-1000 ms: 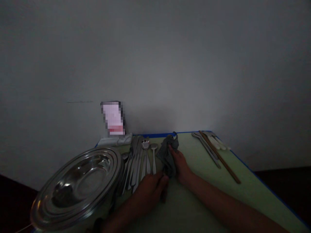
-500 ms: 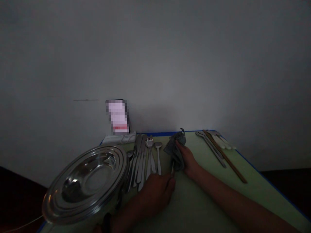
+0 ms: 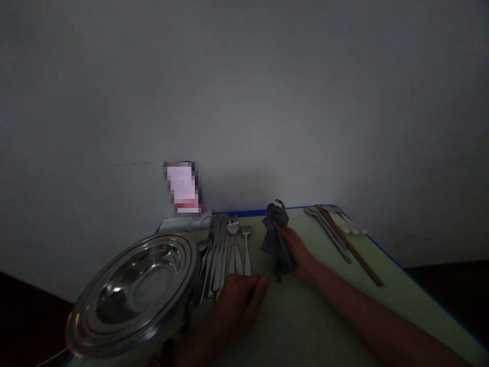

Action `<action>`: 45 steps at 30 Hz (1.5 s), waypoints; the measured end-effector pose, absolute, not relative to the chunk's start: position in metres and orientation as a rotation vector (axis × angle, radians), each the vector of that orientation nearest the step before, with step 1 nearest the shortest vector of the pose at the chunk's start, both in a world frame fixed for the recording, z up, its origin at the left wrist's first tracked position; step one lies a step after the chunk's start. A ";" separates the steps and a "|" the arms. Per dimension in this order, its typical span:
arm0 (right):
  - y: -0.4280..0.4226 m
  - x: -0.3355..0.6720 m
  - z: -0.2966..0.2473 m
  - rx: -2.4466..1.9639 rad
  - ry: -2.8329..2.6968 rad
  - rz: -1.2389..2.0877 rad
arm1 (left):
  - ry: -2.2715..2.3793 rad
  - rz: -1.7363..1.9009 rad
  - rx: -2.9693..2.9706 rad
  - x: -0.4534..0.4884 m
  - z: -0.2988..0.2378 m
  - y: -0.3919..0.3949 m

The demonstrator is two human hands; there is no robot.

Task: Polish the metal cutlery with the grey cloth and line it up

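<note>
My right hand [image 3: 297,251] is closed around a crumpled grey cloth [image 3: 275,244] above the table. A pale, shiny piece shows at the top of the cloth; most of it is wrapped, so its kind cannot be told. My left hand [image 3: 242,300] is just left of and below the cloth, apart from it, its fingers curled in with nothing visible in them. Beyond the left hand lie a spoon [image 3: 246,250], more spoons [image 3: 233,228] and several table knives [image 3: 217,255], side by side.
A stack of wide steel bowls [image 3: 95,265] fills the table's left side. Behind it a phone [image 3: 182,187] leans on the wall above a white object [image 3: 183,222]. To the right lie chopsticks [image 3: 355,252], a long-handled metal utensil [image 3: 332,237] and white-handled cutlery [image 3: 349,223].
My left hand has come away from the thin metal handle below the cloth and moved slightly left and down. The right hand has turned the cloth, and a shiny piece now shows at its top.
</note>
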State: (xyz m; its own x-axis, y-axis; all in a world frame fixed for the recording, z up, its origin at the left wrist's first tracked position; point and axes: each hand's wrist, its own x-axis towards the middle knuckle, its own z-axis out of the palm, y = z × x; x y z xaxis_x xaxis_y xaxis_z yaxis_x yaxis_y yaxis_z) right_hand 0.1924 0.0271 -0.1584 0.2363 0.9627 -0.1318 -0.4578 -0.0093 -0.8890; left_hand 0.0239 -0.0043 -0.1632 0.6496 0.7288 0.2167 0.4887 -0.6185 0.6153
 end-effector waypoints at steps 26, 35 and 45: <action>-0.035 0.229 -0.133 -1.397 -2.404 0.489 | 0.986 0.624 2.522 0.022 -0.165 0.006; -0.037 0.251 -0.128 -1.490 -2.487 0.544 | 1.061 0.713 2.473 0.025 -0.164 0.005; -0.048 0.253 -0.116 -1.560 -2.506 0.385 | 1.163 0.840 2.304 0.026 -0.154 0.003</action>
